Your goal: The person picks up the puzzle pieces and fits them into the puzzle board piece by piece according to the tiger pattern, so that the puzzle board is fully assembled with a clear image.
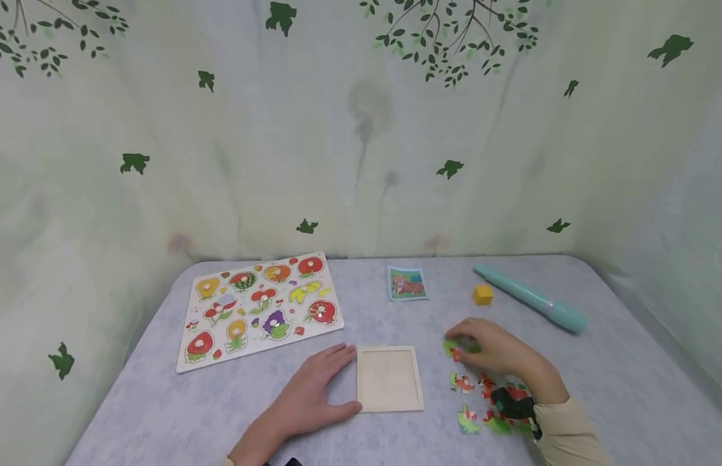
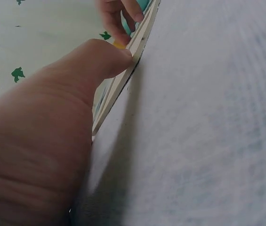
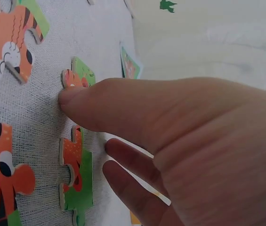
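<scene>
The person's left hand [image 1: 311, 391], fingers extended, touches the left edge of a square, pale wooden tray [image 1: 390, 378]. The right hand [image 1: 497, 346] bends over 1 flat green-and-orange jigsaw piece [image 3: 83, 70] on the table, right of the tray; whether thumb and finger pinch it cannot be told. Good handling likely means gripping only its opposite edges, with light left-hand pressure keeping the tray square.

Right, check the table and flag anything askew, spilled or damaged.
Nothing looks spilled or damaged. The fruit board sits askew, turned at an angle to the square wooden tray, and the puzzle pieces lie loose and scattered to the tray's right; neither seems a real fault.
</scene>
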### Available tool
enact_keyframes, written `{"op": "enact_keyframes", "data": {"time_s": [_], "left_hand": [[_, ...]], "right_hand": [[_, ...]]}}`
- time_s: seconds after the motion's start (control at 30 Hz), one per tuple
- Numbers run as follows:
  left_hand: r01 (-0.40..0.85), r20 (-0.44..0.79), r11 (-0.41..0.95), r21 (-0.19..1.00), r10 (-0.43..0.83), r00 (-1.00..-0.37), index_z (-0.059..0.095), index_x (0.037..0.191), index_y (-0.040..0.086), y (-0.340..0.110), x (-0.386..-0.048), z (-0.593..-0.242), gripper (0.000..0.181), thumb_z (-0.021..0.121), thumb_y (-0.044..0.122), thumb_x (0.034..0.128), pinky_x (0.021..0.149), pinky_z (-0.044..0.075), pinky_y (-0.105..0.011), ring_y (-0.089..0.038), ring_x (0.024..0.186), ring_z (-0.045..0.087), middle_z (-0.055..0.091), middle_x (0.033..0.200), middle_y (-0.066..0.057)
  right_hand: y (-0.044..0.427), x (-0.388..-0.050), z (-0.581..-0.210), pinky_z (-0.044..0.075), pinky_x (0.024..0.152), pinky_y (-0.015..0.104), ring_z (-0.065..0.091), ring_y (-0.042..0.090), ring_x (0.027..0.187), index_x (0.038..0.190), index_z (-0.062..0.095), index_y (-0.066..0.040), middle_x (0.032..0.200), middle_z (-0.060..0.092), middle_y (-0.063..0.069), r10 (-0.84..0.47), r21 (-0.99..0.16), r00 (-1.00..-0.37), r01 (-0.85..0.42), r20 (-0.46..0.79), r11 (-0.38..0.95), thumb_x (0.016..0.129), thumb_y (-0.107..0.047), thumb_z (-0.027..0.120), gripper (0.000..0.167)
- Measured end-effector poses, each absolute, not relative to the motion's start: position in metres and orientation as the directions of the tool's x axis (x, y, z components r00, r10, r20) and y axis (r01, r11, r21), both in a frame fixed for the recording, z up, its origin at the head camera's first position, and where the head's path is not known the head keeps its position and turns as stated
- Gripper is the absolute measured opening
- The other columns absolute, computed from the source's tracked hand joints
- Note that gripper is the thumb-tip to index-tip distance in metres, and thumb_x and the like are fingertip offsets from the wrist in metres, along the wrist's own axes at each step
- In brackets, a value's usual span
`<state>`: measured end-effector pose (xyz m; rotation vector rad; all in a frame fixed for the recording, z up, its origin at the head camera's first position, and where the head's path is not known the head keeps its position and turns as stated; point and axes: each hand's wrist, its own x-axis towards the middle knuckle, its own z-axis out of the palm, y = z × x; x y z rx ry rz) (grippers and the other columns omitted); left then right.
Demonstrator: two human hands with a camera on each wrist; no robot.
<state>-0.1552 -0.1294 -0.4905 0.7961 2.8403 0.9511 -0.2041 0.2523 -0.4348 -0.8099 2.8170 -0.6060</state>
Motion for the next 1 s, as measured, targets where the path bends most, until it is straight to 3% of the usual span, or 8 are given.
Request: {"op": "enact_keyframes", "data": {"time_s": [0.4, 0.73, 1.0], "left_hand": [[0.464, 0.109, 0.677, 0.572, 0.498, -0.86, 0.051, 0.153, 0.019, -0.1295, -0.1535, -0.4838, 0.085, 0.077, 0.06, 0.0838, 0.118, 0.036, -0.059, -0.029, 0.15, 0.039, 0.048, 0.159, -0.001], [0.459, 0.104, 0.664, 0.591, 0.501, -0.859, 0.05, 0.154, 0.016, -0.1286, -0.1526, -0.483, 0.088, 0.076, 0.062, 0.0838, 0.119, 0.033, -0.061, -0.03, 0.15, 0.039, 0.047, 0.16, -0.003], [0.477, 0.035, 0.713, 0.513, 0.538, -0.842, 0.043, 0.158, 0.014, -0.1237, -0.1548, -0.4818, 0.1, 0.076, 0.067, 0.0794, 0.121, 0.03, -0.057, -0.026, 0.153, 0.033, 0.04, 0.164, -0.002]], "right_hand": [[0.2526, -0.2071, -0.4363, 0.057, 0.091, 0.043, 0.066, 0.025, 0.108, 0.121, 0.077, -0.014, 0.115, 0.072, -0.001, -0.567, -0.404, -0.824, -0.511, -0.022, 0.759, 0.093, -0.018, 0.077, 0.028], [0.2526, -0.2031, -0.4405, 0.057, 0.091, 0.044, 0.065, 0.024, 0.109, 0.122, 0.076, -0.016, 0.116, 0.07, -0.003, -0.516, -0.436, -0.856, -0.456, -0.023, 0.776, 0.094, -0.019, 0.076, 0.028], [0.2527, -0.2025, -0.4369, 0.057, 0.09, 0.041, 0.066, 0.021, 0.107, 0.121, 0.076, -0.015, 0.114, 0.071, -0.003, -0.523, -0.421, -0.852, -0.465, -0.029, 0.779, 0.094, -0.019, 0.076, 0.027]]}}
